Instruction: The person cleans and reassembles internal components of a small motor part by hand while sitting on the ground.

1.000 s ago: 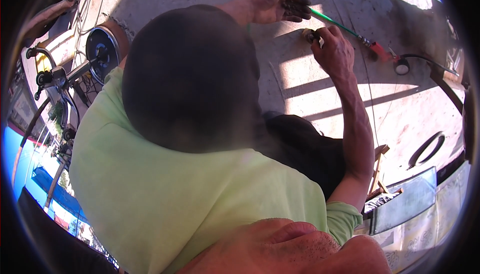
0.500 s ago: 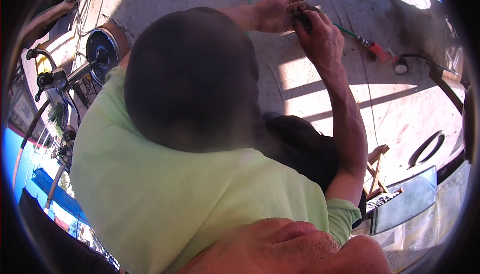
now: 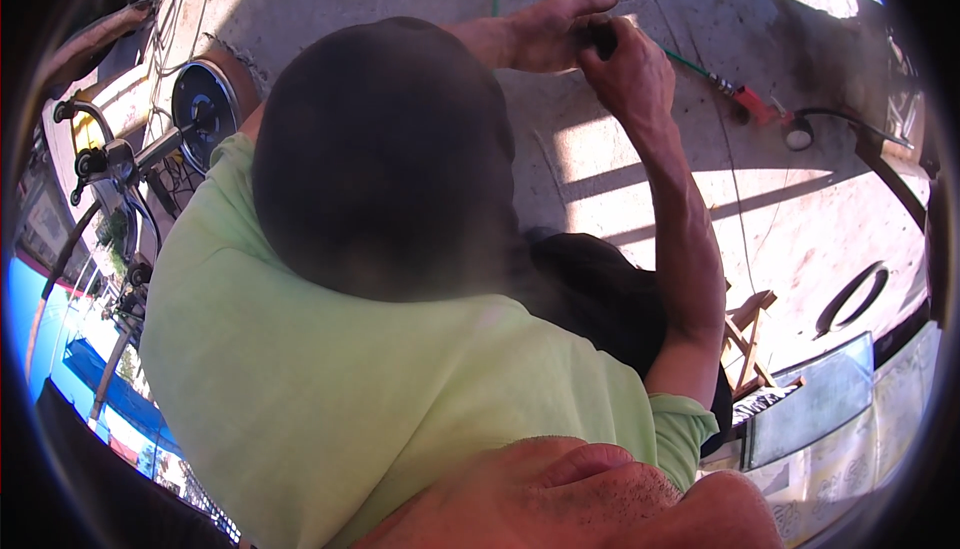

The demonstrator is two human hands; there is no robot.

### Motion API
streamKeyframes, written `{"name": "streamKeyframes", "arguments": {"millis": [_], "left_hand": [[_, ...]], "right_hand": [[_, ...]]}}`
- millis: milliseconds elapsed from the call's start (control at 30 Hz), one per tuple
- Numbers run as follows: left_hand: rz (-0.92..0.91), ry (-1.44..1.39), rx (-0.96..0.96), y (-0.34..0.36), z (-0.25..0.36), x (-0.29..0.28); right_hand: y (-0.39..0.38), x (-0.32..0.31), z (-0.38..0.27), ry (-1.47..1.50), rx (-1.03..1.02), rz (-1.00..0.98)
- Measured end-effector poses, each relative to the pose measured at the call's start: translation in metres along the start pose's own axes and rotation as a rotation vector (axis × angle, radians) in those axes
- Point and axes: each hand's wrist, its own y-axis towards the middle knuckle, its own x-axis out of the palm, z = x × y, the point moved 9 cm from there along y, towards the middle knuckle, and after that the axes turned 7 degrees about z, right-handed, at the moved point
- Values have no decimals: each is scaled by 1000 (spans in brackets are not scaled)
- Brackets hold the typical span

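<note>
Since a second ago my right hand (image 3: 640, 74) has come up and to the left, and it now meets my left hand (image 3: 540, 37). My right fingers are bent inward against the left ones; the left thumb stands out straight, and its other fingers are mostly covered. The small dark piece with a pale bit, which my right fingertips pinched then, is lost in the shadow where the hands meet, so I cannot tell whether either set of fingers grips it now.

Behind the hands a thin green hose (image 3: 690, 64) crosses the pale concrete floor (image 3: 600, 149) to a red inflator tool (image 3: 755, 104), which lies near a round, white-faced gauge (image 3: 799, 136). Nearer me are my black trousers (image 3: 600, 274) and lime-green cloth shirt (image 3: 400, 379). Farther right, a black rubber-looking loop (image 3: 879, 287) lies on the floor, and a wooden crossed-leg stand (image 3: 755, 349) is beside a grey-blue flat panel (image 3: 812, 404).
</note>
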Motion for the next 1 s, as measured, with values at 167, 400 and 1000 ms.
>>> {"name": "streamKeyframes", "arguments": {"millis": [167, 400, 1000], "left_hand": [[81, -8, 14, 0, 2, -6], [118, -52, -32, -8, 2, -3], [130, -22, -37, -11, 12, -1]], "right_hand": [[-2, 1, 1, -55, -54, 58], [3, -2, 7, -102, -88, 16], [6, -13, 13, -10, -192, 159]]}}
